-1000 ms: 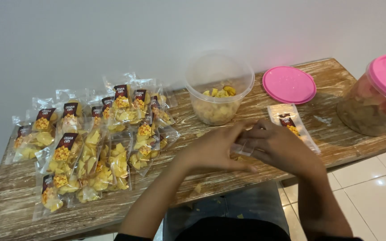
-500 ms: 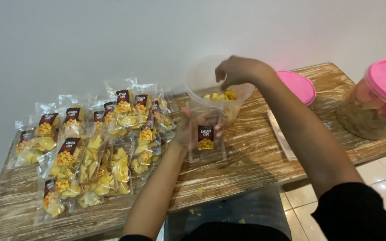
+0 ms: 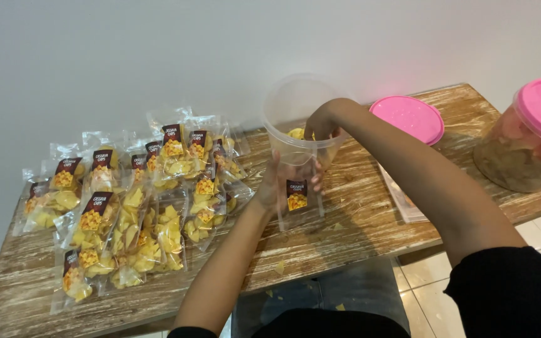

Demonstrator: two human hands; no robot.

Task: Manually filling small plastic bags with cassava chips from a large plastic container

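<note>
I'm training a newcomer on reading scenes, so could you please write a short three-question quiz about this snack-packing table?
1. True or false: the right hand is inside the clear tub.
2. What does the left hand hold?
A. a pink lid
B. a clear labelled bag
C. a spoon
3. On which side of the tub do the filled bags lie?

Key:
1. True.
2. B, the clear bag.
3. The left; the loose pink lid lies to its right.
</note>
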